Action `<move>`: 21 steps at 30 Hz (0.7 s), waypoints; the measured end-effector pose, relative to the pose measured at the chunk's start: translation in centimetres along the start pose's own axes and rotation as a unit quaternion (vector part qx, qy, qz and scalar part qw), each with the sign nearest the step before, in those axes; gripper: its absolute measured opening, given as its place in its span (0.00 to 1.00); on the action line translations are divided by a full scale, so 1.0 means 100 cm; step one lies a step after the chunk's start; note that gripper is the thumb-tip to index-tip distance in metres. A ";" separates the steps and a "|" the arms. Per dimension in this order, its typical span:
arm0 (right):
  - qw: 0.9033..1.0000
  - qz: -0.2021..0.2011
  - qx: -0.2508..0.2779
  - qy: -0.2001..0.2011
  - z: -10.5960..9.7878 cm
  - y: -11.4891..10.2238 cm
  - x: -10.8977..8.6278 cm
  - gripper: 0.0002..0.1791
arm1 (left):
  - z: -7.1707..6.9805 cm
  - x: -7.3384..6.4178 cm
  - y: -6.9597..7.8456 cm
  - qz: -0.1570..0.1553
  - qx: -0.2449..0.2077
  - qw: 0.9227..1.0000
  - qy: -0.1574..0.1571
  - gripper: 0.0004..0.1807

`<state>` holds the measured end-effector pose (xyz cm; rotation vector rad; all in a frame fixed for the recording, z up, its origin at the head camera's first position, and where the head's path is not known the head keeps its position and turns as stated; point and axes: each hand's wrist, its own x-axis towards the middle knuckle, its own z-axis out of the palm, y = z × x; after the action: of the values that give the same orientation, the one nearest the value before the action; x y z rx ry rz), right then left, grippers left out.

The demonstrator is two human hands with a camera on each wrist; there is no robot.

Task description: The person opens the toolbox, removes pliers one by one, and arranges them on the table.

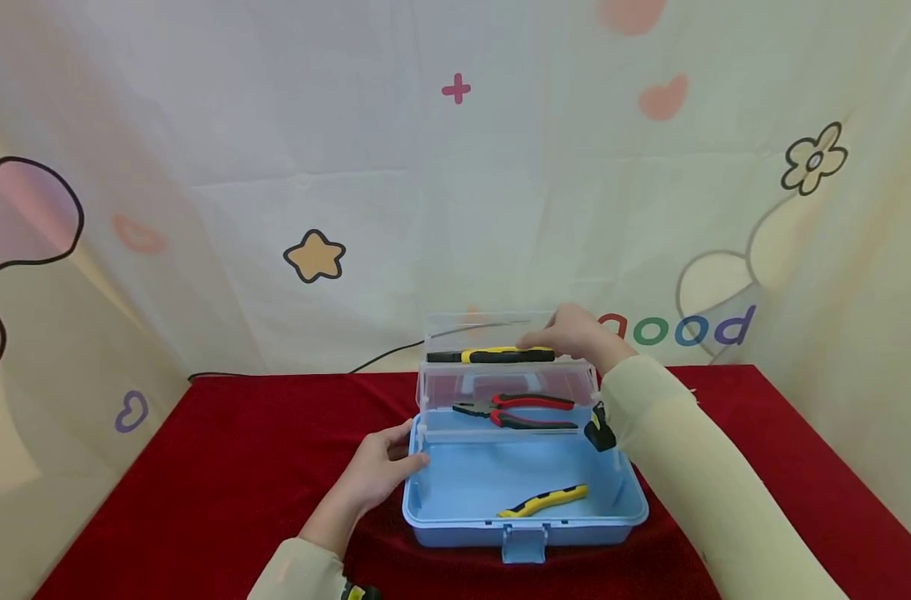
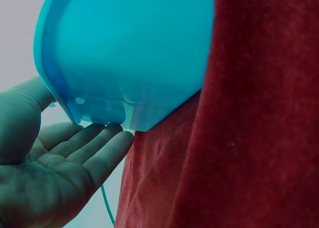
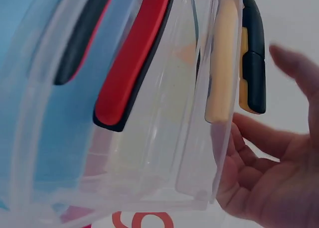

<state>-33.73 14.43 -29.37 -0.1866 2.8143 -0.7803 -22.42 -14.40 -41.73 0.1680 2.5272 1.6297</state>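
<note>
A light-blue toolbox point(image 1: 446, 534) stands open, with clear trays raised at its back. At its left side my left hand point(image 1: 377, 471) holds the wall, thumb over the rim and fingers along the outside; the left wrist view shows the fingertips at the blue wall point(image 2: 132, 44). My right hand point(image 1: 575, 333) is at the upper clear tray, beside yellow-and-black pliers point(image 1: 500, 356). In the right wrist view a small gap shows between its thumb and the black-and-yellow handle point(image 3: 254, 58). Red-and-black pliers point(image 1: 500, 412) lie in the lower tray.
A curved yellow-and-black tool point(image 1: 548, 501) lies inside the box; its kind is unclear. The front latch point(image 1: 524, 546) hangs down. Red cloth point(image 1: 290, 417) covers the table. A printed curtain point(image 1: 380, 200) hangs behind, and a thin dark cable point(image 1: 383, 358) runs near the back edge.
</note>
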 end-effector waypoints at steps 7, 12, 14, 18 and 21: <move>0.998 -0.028 -0.032 -0.035 0.003 0.006 0.000 0.30 | 0.000 -0.001 0.001 -0.002 0.002 1.000 0.001 0.37; 0.996 -0.064 -0.029 -0.061 0.004 0.006 0.002 0.29 | 0.000 -0.001 0.003 0.001 -0.002 1.000 -0.004 0.37; 0.993 -0.079 -0.031 -0.079 0.004 0.006 0.003 0.28 | 0.000 -0.001 0.002 -0.002 0.001 1.000 -0.003 0.37; 0.989 -0.098 -0.030 -0.104 0.004 0.004 0.003 0.25 | -0.001 -0.001 0.001 -0.009 0.004 1.000 -0.002 0.37; 0.989 -0.108 -0.028 -0.097 0.005 0.003 0.004 0.23 | -0.001 0.000 0.001 -0.010 0.003 1.000 -0.003 0.37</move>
<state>-33.96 14.39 -30.06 -0.5541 2.6609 -0.6839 -22.43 -14.42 -41.60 0.1469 2.5204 1.6123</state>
